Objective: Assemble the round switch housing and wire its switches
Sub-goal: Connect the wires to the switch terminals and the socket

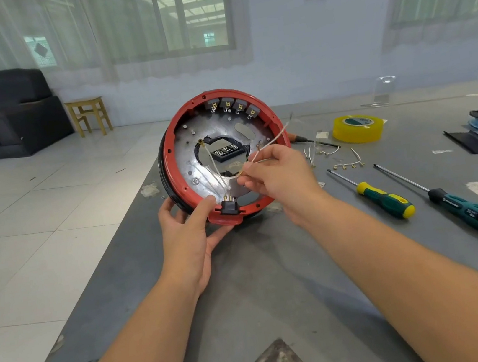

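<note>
Risk: the thin white wire (269,142) could slip or kink before its terminal seats; the pinch sits well back from the tip, I'd say.
Second risk: the housing (221,155) is tilted on edge on the grey table (278,283); a hard push might roll it.
Right hand (277,175): fingertips pressed together, pinching the wire inside the ring.
Left hand (189,228): thumb and fingers curled round the lower rim beside the black connector (229,206).
Switches (231,106): four along the upper rim.

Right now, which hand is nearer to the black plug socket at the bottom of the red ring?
Left. The left hand grips the housing rim with its thumb right beside the black socket; the right hand is above and to its right, pinching a wire.
</note>
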